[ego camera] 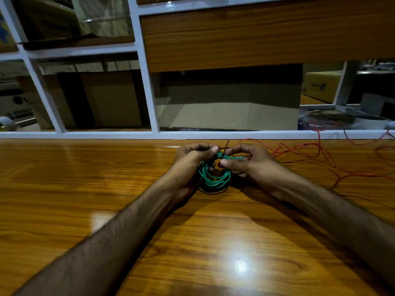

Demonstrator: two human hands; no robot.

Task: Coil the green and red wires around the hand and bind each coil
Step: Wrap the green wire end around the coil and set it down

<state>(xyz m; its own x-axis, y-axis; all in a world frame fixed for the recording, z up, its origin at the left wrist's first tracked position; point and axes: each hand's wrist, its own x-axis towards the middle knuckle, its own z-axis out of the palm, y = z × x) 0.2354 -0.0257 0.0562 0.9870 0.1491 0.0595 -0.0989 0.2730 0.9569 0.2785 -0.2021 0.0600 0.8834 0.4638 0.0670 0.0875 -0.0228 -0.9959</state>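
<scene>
Wire, thin and springy, wants pinching at the crossing or its loops spread. The green coil [214, 175] hangs between both hands just above the bench [85, 178]. The left hand [192, 159] pinches its top; the right hand [245, 160] pinches a dark tie [224, 149] there. Beyond the right grip, the red wire [320, 152] lies loose, uncoiled.

green wire coil [214, 178] resting on wooden table [106, 189], held between both hands | left hand [190, 159] pinching coil's left-top | right hand [245, 159] pinching coil's right-top, thin dark tie [225, 147] sticking up above coil | red wire [320, 152] loose, right of coil
</scene>
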